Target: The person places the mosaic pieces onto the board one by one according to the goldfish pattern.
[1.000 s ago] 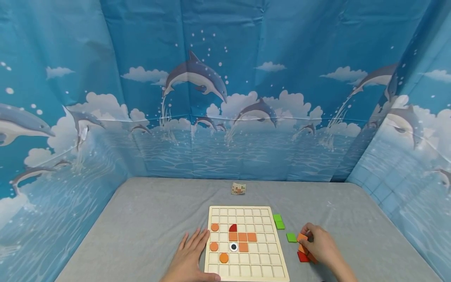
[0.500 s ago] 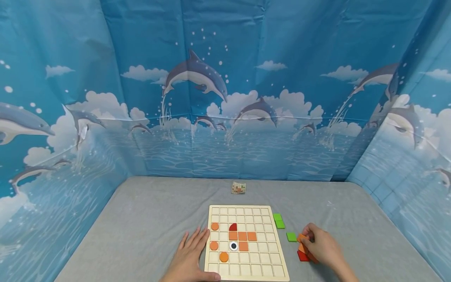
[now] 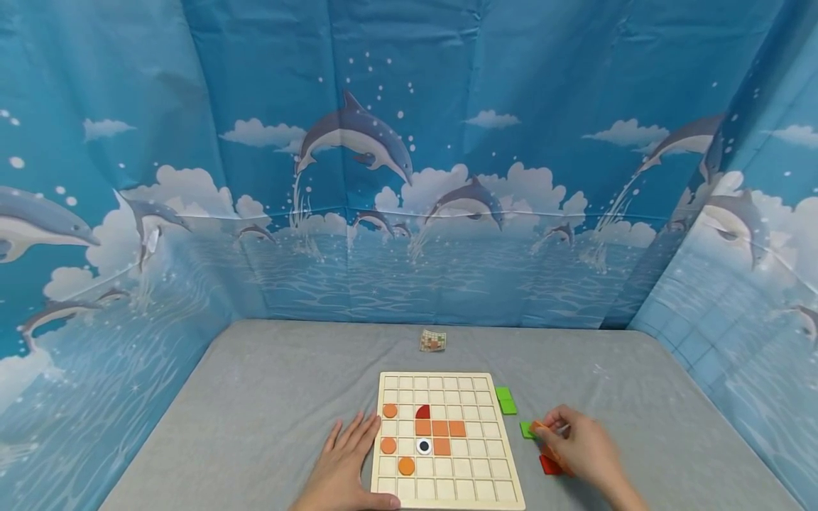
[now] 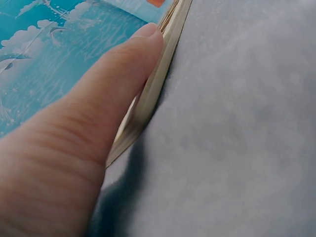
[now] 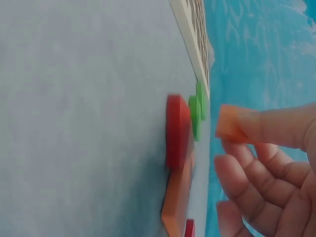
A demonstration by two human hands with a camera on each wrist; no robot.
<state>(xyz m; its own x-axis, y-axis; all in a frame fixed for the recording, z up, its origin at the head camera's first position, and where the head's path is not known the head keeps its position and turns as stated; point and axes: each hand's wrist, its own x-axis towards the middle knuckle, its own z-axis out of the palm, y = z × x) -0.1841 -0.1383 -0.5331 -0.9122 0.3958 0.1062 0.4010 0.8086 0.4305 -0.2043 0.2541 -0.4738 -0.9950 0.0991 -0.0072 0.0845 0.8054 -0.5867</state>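
My left hand [image 3: 344, 461] rests at the left side of the pale wooden grid board [image 3: 447, 504], fingers straight, its thumb on the near left corner. Between thumb and fingertips, my right hand [image 3: 583, 443] pinches an orange tile [image 5: 228, 121], raised off the cloth in the right wrist view. Below that hand lie a red piece [image 3: 549, 465] and other orange tiles [image 5: 178, 197], partly covered by the hand. On the board sit several orange square tiles [image 3: 439, 429], orange discs [image 3: 406, 466], a red quarter-round [image 3: 422, 411] and a white disc with a black centre [image 3: 424, 446].
Green tiles [image 3: 505, 401] lie by the board's right edge, with another green tile [image 3: 527, 430] nearer the right hand. A small patterned card [image 3: 432, 341] lies beyond the board on the grey cloth [image 3: 294, 383]. A dolphin-print curtain [image 3: 396, 270] stands behind.
My right hand has picked an orange tile off the pile and tilted it, bringing it slightly left over the nearby green tile. The left hand and board have stayed put.
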